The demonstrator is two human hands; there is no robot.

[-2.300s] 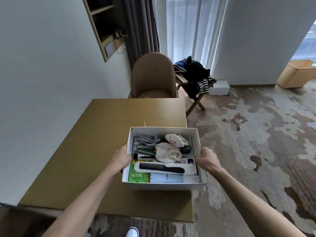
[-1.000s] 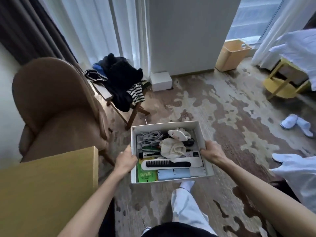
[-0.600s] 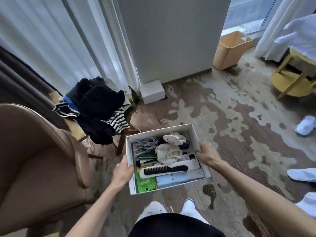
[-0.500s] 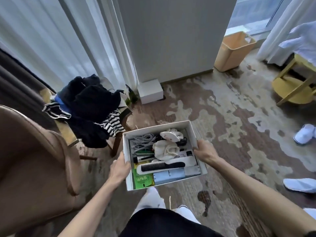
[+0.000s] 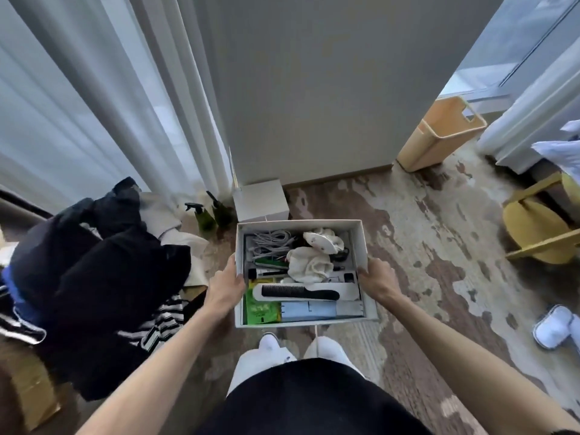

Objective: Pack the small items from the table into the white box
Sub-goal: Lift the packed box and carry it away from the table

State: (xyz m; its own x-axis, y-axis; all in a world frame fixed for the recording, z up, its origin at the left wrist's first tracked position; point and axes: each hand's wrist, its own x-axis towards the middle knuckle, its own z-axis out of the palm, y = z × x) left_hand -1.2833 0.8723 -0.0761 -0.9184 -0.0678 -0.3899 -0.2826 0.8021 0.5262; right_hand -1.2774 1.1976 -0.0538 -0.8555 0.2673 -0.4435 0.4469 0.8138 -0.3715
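Holding the white box [image 5: 361, 246] up off the patterned carpet [image 5: 423, 246], the person has it out in front of their body, above their own white-socked feet [image 5: 270, 340]. The left hand [image 5: 224, 288] grips the box's left wall, thumb hooked over the rim and lying against the inside face. The fingers go underneath, out of sight. The right hand [image 5: 378, 279] grips the right wall the same way, thumb up at the rim and fingers curled under the base where they cannot be seen.

And the box is packed! A black comb [image 5: 298, 291] lies across the near half on a white card. Nearer than that, a green packet [image 5: 262, 309] sits in the near left corner with a pale blue flat pack [image 5: 307, 310] just to its right. A coil of grey cable [image 5: 271, 241] fills the far left corner. Bunched white cloth [image 5: 309, 266] sits in the middle, with more white fabric towards the far right.

Around the edges, a small white carton [image 5: 262, 200] stands against the far wall, just beyond the box. Two dark green spray bottles [image 5: 204, 216] stand left of it by the white curtain [image 5: 94, 89]. A heap of dark clothes [image 5: 94, 271] fills the left. On the right are a tan bin [image 5: 439, 136], a yellow stool [image 5: 539, 227] and a white slipper [image 5: 552, 328].
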